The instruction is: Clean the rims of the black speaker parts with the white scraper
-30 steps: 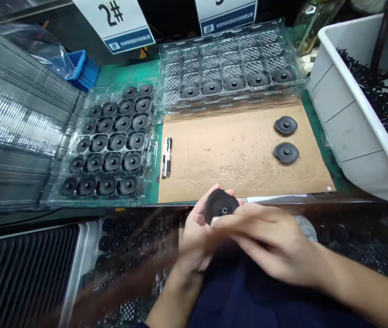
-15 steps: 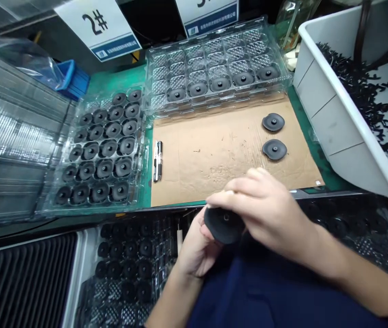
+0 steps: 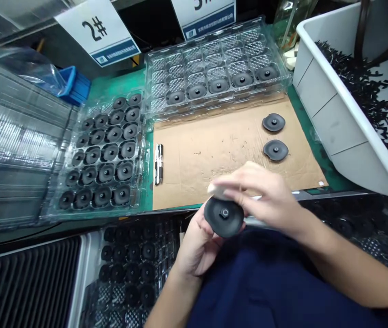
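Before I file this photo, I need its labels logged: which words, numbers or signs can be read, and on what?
"2#": left white sign.
"#" after a digit, both cut by the top edge, digit unsure: right white sign.
"有限公司": line's end on the right blue band; the rest too blurred.
Left blue band: characters too blurred.
Black disc in the left hand: none visible.
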Demonstrator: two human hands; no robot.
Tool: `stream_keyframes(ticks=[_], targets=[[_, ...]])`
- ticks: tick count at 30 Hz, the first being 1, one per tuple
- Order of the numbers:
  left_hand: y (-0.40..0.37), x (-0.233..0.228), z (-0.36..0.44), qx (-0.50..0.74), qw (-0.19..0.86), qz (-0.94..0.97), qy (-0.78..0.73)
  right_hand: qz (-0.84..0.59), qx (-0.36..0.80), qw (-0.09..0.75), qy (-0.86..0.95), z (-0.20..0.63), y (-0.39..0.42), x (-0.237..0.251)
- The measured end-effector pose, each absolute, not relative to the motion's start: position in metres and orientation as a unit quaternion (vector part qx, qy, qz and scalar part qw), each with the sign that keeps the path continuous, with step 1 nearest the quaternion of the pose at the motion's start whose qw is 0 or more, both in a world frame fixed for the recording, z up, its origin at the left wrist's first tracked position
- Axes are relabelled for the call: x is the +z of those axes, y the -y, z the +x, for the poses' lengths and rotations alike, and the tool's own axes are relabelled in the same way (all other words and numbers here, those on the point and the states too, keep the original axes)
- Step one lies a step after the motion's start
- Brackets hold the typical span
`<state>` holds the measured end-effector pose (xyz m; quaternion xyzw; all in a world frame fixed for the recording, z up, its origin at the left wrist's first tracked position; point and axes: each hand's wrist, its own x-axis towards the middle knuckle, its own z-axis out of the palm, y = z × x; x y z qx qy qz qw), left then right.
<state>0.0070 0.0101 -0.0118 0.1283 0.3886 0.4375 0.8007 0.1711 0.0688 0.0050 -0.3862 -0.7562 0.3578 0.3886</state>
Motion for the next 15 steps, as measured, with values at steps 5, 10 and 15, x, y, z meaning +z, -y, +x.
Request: stream_keyframes(ticks=[5, 10, 15], targets=[[-0.012, -0.012, 0.000, 0.475, 0.785, 0.106, -0.383, -0.556, 0.517, 0.317, 0.569, 0.185, -0.064, -0.051], [-0.013, -0.023, -0.003, 0.501, 0.766, 0.085, -0.393, -0.514, 0.702, 0.287, 0.401, 0.179, -0.024, -0.082], [-0.014, -0.028, -0.010, 0.512, 0.758, 0.074, -0.398, -0.522, 0.713, 0.310, 0.349, 0.179, -0.017, -0.074]])
